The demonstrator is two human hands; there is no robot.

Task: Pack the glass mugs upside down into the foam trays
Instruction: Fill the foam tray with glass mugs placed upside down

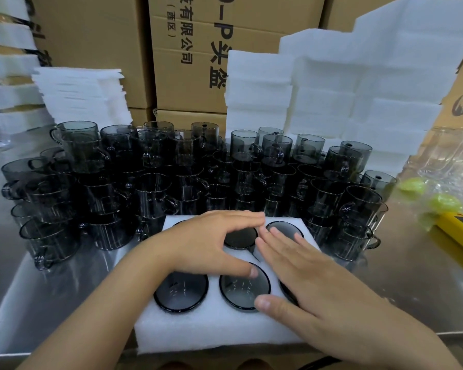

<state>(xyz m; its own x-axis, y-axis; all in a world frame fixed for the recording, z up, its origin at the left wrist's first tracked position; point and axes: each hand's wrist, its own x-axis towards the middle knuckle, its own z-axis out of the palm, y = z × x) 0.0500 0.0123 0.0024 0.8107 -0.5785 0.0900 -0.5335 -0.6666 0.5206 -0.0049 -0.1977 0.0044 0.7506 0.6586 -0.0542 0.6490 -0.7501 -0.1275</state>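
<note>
Foam tray (214,332): holds upturned mugs (181,292).
Left hand (206,244): spread open over middle mugs.
Right hand (313,284): flat across right mugs.

At lower centre I see a white foam tray (214,335) lying flat, its round holes holding smoky grey mugs (181,292) turned bottom up, so only their dark round bases show. The lower left, lower middle, upper middle and upper right ones are plain to me; the other two are mostly hidden. Behind it, across mid-frame, loose mugs (150,188) of the same glass stand crowded and stacked. More white foam (332,102) is piled at upper right and upper left.
</note>
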